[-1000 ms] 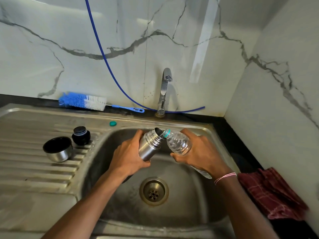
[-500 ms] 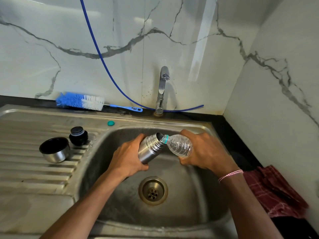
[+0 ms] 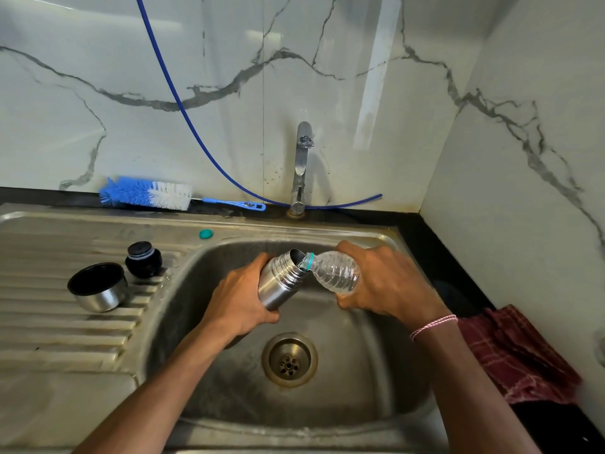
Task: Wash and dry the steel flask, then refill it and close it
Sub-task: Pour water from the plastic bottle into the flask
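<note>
Over the sink basin [image 3: 376,371], our left hand [image 3: 242,303] grips the tilted steel flask [image 3: 281,283], our right hand [image 3: 389,286] grips the plastic bottle [image 3: 334,276], neck at its mouth. Misaligned, we'd spill.

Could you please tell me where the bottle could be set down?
Free: the draining board in front of the cup, and the rim between the teal cap and tap. Crowded: around the cup and stopper.
</note>
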